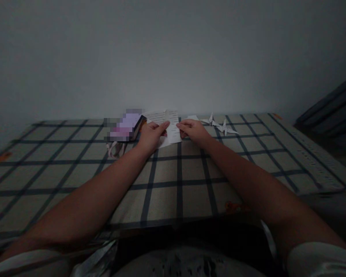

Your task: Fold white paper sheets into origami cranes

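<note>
A white sheet of paper (171, 134) with printed lines stands creased between my hands, above the checked tablecloth. My left hand (153, 134) pinches its left side, thumb on top. On the right edge, the fingers of my right hand (192, 130) are pressed together at the paper. More printed paper (156, 115) shows behind my left hand; whether it is the same sheet I cannot tell. Right of my right hand lie two folded white paper cranes, one farther back (211, 120) and one nearer (226, 129).
A pale purple and pink item (128, 125), partly blurred out, lies left of my hands with a light strap (115, 149) before it. A small white paper piece (193, 117) sits behind my right hand. The checked cloth (167, 184) covers the table, which meets a grey wall (173, 54).
</note>
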Available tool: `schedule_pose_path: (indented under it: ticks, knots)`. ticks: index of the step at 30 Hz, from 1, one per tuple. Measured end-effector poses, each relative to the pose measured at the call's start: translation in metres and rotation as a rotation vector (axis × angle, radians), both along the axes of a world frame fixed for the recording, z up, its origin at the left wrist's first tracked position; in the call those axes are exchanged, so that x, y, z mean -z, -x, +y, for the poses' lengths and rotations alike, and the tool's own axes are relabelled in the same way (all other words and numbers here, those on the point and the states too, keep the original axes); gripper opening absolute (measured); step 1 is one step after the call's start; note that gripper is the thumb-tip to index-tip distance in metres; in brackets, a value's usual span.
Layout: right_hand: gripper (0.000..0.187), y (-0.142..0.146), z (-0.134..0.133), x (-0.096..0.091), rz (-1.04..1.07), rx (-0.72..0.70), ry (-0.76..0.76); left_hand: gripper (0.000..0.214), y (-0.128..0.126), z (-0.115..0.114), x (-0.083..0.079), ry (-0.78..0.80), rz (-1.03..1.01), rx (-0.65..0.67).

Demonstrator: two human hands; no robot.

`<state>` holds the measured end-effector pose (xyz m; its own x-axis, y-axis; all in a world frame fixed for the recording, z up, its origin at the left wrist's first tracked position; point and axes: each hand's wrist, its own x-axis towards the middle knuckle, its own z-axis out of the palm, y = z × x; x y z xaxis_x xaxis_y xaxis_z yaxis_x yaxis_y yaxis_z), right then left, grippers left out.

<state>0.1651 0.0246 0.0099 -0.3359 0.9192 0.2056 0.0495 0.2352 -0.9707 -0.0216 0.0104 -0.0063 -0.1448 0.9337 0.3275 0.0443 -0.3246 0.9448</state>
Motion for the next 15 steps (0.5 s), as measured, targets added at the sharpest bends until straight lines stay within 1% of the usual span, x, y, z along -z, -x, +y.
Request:
schedule_pose_path:
  ticks: [3, 5, 7, 9, 11, 15]
  knots:
    - [0.016, 0.0014, -0.0015, -0.0019, 0.015, 0.041, 0.021, 0.036, 0.0002, 0.0038, 0.0042, -0.013, -0.053, 0.043]
    - [0.015, 0.0019, -0.0018, -0.0021, 0.027, 0.063, 0.041, 0.034, -0.0001, 0.0053, 0.006, -0.012, -0.071, 0.049]
    - [0.013, 0.0014, -0.0015, -0.001, 0.028, 0.049, 0.048, 0.034, -0.0001, 0.0069, 0.0074, -0.011, -0.097, 0.036]
    - [0.011, 0.0003, -0.001, 0.0006, 0.013, -0.003, 0.039, 0.033, -0.0004, 0.0085, 0.0082, -0.008, -0.15, 0.03]
    - [0.009, -0.0002, -0.0007, 0.0013, -0.001, -0.027, 0.033, 0.035, -0.0011, 0.0092, 0.0079, 0.007, -0.211, 0.026]
    - [0.009, 0.0017, -0.0015, -0.0005, 0.003, 0.009, 0.047, 0.038, -0.0037, 0.007, 0.0049, 0.033, -0.259, 0.024]
